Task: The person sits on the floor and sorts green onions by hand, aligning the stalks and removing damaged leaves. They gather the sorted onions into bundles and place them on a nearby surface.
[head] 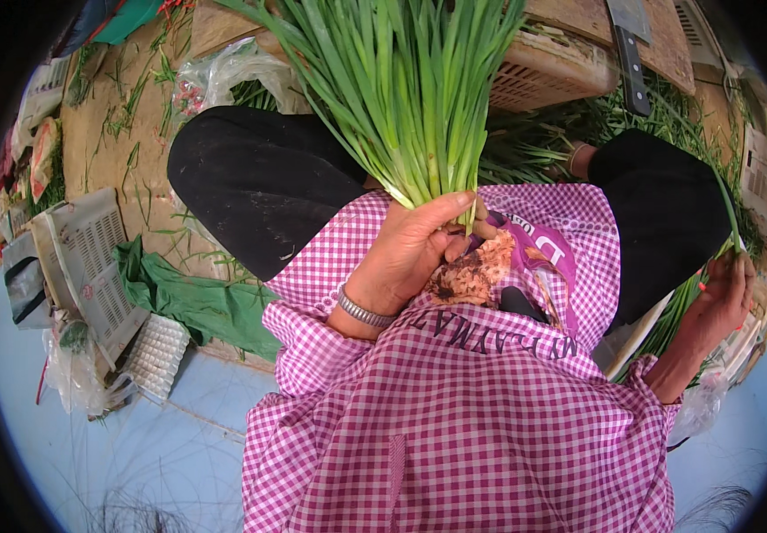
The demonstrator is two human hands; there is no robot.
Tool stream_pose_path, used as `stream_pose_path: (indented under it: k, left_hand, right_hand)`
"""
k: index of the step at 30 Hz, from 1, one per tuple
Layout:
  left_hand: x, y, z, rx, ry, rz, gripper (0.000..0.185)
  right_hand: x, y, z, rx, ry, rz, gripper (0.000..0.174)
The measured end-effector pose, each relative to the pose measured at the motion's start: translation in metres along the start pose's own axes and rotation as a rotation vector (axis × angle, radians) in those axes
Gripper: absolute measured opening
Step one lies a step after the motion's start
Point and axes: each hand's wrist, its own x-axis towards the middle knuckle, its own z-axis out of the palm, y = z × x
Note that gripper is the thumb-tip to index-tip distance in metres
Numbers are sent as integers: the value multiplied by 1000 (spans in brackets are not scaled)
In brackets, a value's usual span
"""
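Note:
My left hand [410,243], with a metal watch band at the wrist, grips the pale lower ends of a thick bunch of garlic chives [410,100]. The long flat leaves fan out away from me, above my lap. My checked pink apron [463,400] lies beneath that hand. Out to the right, my right hand [727,296] pinches green leaf material [730,210], apparently a single blade, between thumb and fingers. Below this hand, more long green leaves [673,323] lie in a light-coloured container, partly hidden by my knee and arm.
A black-handled knife [630,70] rests on a wooden board [667,46] at the upper right, near a plastic crate [550,70]. Loose greens [530,143] lie between my legs. To the left are a clear plastic bag [243,66], green cloth [203,293] and a white moulded tray [155,353].

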Motion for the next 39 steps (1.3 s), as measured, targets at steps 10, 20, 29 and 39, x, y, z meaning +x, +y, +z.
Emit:
stream_pose_path:
  k: [10,20,29,39]
  left_hand:
    - [1,-2,2,-27,-56,15,26]
    - [5,-6,3,-125,-104,114,35]
    - [4,-3,1,-25,-67,10,24]
    - [3,1,-3,-78,-104,-71,16]
  right_hand:
    - [-86,-1,120,-292,-856,-820,62]
    - [-94,21,163,-179,-755,-914,48]
    - [-80,16,144,-249,-731,-781,46]
    - [-20,30,82,-942,-839,-454,23]
